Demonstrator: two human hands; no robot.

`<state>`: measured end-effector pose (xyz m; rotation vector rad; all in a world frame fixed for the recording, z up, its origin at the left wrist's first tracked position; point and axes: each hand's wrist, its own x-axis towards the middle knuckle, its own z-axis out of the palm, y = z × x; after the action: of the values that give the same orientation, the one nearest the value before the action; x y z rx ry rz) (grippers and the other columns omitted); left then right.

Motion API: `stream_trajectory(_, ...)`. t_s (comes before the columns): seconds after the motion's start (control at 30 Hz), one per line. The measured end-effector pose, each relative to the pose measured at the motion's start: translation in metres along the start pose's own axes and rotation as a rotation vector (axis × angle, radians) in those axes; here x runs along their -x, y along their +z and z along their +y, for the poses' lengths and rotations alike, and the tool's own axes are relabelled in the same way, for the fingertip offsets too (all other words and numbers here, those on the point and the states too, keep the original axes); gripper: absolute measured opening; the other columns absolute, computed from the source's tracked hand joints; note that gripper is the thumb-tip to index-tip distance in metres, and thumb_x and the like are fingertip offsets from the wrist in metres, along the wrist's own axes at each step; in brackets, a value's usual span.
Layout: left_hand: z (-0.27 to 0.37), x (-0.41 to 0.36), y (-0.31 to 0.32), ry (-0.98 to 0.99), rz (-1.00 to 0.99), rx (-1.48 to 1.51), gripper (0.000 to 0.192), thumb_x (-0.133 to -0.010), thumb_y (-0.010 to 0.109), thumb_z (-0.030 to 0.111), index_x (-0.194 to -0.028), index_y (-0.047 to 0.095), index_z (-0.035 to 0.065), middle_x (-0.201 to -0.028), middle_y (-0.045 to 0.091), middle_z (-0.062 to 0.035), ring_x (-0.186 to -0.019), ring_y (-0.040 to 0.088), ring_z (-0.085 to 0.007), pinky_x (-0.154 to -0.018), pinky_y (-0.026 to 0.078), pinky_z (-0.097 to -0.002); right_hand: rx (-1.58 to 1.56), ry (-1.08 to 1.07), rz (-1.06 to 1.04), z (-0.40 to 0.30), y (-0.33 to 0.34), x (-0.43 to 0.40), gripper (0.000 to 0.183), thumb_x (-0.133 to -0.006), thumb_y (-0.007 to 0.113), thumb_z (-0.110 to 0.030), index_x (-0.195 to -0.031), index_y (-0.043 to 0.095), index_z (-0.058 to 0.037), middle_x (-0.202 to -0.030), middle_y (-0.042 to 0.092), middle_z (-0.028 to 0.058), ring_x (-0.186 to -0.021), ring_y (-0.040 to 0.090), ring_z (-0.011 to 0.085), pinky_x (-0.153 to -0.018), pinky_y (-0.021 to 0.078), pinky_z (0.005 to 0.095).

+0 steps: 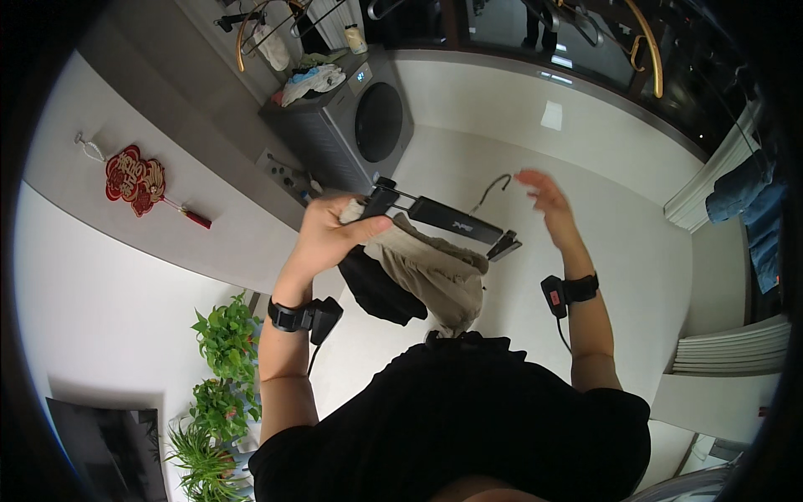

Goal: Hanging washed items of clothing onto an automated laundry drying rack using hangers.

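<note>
My left hand point(339, 229) grips the left end of a black clip hanger point(461, 221), together with the waistband of beige trousers point(433, 257). The trousers hang below the bar with their waist gathered. At the bar's other end sits a black clip point(504, 245), close to the waistband's right corner; I cannot tell whether it bites the cloth. The metal hook point(495, 188) points up and right. My right hand point(544, 194) is raised beside the hook's tip, holding nothing, fingers partly spread and slightly blurred. Behind the trousers shows a black cloth point(382, 288).
A grey washing machine point(339, 119) stands ahead left, with clothes point(313, 81) and a bottle point(356, 39) on top. Gold-coloured hangers point(652, 56) dangle overhead. Blue garments point(753, 207) hang at right. Potted plants point(226, 339) line the left side, near a red wall ornament point(135, 179).
</note>
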<state>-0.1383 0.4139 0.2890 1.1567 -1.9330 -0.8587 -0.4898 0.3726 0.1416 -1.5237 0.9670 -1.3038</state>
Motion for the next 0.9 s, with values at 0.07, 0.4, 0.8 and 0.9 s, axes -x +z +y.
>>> stream_trajectory(0.07,0.003,0.006,-0.010,-0.051,0.069,0.038,0.022,-0.077,0.077,0.018,-0.079,0.065,-0.0003,-0.066,0.056,0.0046,-0.062,0.046,-0.0018,-0.054,0.038,-0.0197,0.037,0.218,-0.179,0.046,0.019,0.022,0.057,-0.076,0.055,-0.004,-0.132,0.044,-0.0078,-0.131,0.049,0.0059,-0.119,0.044,0.0183,-0.100,0.0328,0.0371)
stream_trajectory(0.4,-0.026,0.024,-0.040,-0.075,0.378,0.367,0.018,-0.084,0.069,0.015,-0.094,0.065,-0.0004,-0.085,0.065,-0.0021,-0.072,0.058,-0.0090,-0.069,0.047,-0.0236,-0.318,0.312,-0.171,0.030,0.089,0.010,0.021,-0.079,0.072,-0.013,-0.096,0.064,-0.0019,-0.097,0.061,0.0040,-0.083,0.056,0.0113,-0.076,0.0452,0.0242)
stream_trajectory(0.8,-0.092,0.067,-0.061,-0.145,0.181,0.170,0.028,-0.082,0.071,0.030,-0.088,0.066,0.0025,-0.078,0.061,0.0024,-0.071,0.053,-0.0079,-0.068,0.044,-0.0244,-0.437,-0.078,0.017,-0.043,0.091,-0.034,0.019,-0.085,0.067,-0.013,-0.094,0.052,-0.0043,-0.096,0.059,0.0037,-0.087,0.055,0.0117,-0.079,0.0445,0.0250)
stream_trajectory(0.9,-0.106,0.073,-0.068,-0.258,0.118,-0.301,0.034,-0.080,0.072,0.034,-0.081,0.066,0.0004,-0.066,0.058,-0.0002,-0.064,0.051,-0.0084,-0.061,0.043,-0.0251,-0.135,-0.189,0.061,-0.057,0.097,-0.036,0.020,-0.084,0.067,-0.013,-0.092,0.051,-0.0041,-0.085,0.058,0.0012,-0.080,0.053,0.0099,-0.073,0.0438,0.0231)
